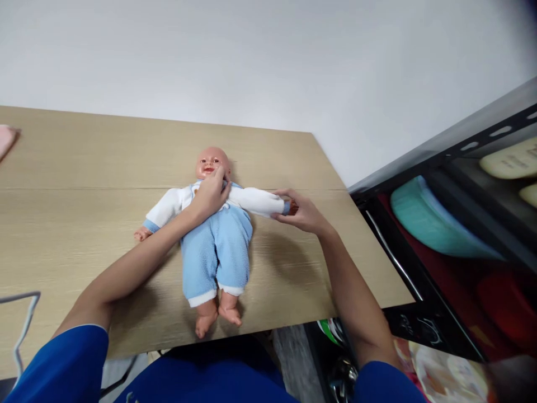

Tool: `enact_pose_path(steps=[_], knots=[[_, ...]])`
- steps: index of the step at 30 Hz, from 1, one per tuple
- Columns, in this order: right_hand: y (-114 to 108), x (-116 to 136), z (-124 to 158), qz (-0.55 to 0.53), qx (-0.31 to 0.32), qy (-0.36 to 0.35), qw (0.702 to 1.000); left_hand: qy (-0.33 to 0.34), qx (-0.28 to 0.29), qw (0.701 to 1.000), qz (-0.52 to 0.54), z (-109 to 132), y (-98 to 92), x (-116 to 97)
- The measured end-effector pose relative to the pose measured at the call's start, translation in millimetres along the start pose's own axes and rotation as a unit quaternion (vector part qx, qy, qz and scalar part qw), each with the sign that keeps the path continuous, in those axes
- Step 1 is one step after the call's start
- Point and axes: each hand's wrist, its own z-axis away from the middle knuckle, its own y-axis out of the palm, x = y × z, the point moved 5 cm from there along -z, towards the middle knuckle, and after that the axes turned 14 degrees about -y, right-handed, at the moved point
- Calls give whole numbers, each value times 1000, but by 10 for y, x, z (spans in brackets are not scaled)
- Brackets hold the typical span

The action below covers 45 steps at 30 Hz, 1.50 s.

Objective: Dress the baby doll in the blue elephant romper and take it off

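Note:
A baby doll (216, 240) lies on its back on the wooden table, dressed in a white top and light blue overalls, with bare feet toward me. My left hand (213, 191) is closed at the doll's upper chest and shoulder, just below its chin, and covers part of the bib. Out to the side, my right hand (302, 211) has its thumb and fingers wrapped round the cuff end of the white sleeve (260, 201), holding that arm stretched straight. Part of the doll's small hand shows inside my right palm. The doll's other arm rests bent outward on the tabletop.
The table (84, 162) meets a pale wall behind. To the right, a black metal shelf (419, 280) holds a teal basin (440, 224) and other items. A pink object (6, 139) lies at the far left, and a bent white metal frame (29, 313) stands at the near left.

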Motion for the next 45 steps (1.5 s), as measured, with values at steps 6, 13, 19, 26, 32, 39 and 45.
enact_pose_path(steps=[6, 13, 19, 26, 32, 39, 45], knots=[[194, -457, 67, -176, -222, 71, 956, 96, 11, 994, -55, 148, -107, -257], [513, -178, -159, -203, -216, 46, 954, 149, 90, 982, -71, 186, -9, -502], [813, 162, -219, -227, -170, -18, 959, 105, 76, 988, -80, 113, -16, -410], [1061, -318, -112, -168, -21, 6, 986, 54, 17, 997, 49, 96, -188, -169], [1247, -297, -62, -264, 69, 16, 962, -14, -19, 979, 203, 135, -322, -2], [1529, -15, -194, -289, 22, -15, 957, -53, -64, 972, 221, 200, -395, 115], [1578, 94, -371, -215, 25, -57, 975, -59, -111, 970, 207, 254, -400, 256]])
